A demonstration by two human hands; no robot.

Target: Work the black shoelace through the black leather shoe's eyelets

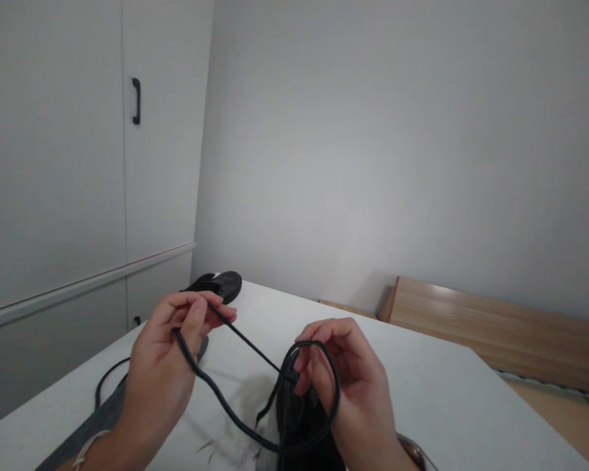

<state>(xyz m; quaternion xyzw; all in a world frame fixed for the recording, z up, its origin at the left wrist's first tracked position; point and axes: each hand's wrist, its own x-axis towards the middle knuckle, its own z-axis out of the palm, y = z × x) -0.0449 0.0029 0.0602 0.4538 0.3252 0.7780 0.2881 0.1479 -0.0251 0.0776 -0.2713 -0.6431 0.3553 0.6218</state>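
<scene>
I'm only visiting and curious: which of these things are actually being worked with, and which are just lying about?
In use:
left hand, pinching the black cable
right hand, holding coiled loops of that cable
black block under the right hand, what it is unclear

Lying about:
black round object at the table's far corner
white table
wooden board
cupboard handle

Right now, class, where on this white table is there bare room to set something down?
Bare tabletop lies right of the right hand, up to the far edge. It is crowded around the left hand, where the black cord loops, and by the black round object at the far corner.
</scene>
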